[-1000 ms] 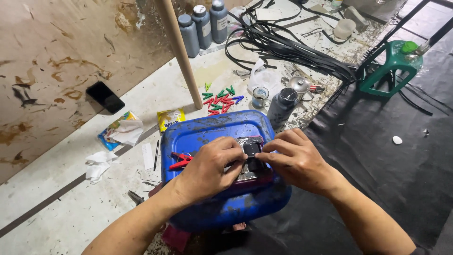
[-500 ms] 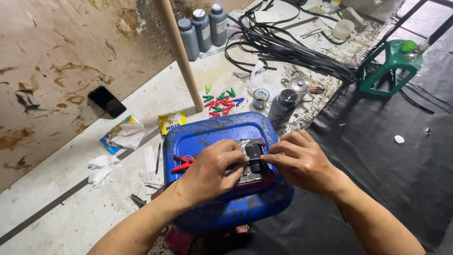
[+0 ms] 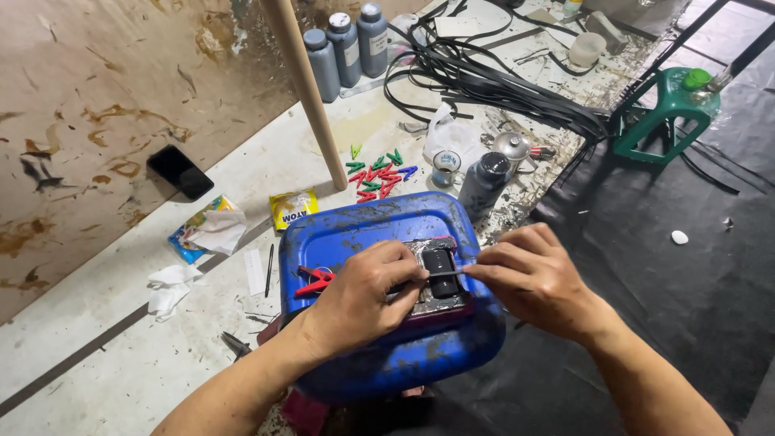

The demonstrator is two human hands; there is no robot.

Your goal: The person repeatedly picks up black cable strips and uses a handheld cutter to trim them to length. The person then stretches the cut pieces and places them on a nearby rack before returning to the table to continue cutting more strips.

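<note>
A blue plastic canister [image 3: 355,234] lies on its side in front of me. On top of it rests a small dark part [image 3: 440,262] on a grey smeared pad. My left hand [image 3: 363,295] presses down on the pad's left side and steadies the part. My right hand [image 3: 533,278] pinches a thin black strip [image 3: 446,275] that runs across the part. Red clothespins [image 3: 311,281] lie on the canister by my left wrist.
A wooden pole [image 3: 307,89] stands behind the canister. Coloured clothespins [image 3: 378,171], a dark bottle [image 3: 483,184], a small tin [image 3: 445,167], black cables [image 3: 484,77], three grey bottles [image 3: 347,48], a phone [image 3: 179,171], snack packets [image 3: 292,208] and a green stool [image 3: 666,113] lie around.
The view has shifted slightly. My right hand has drawn the black strip a little to the right across the part; my left hand stays pressed on the pad.
</note>
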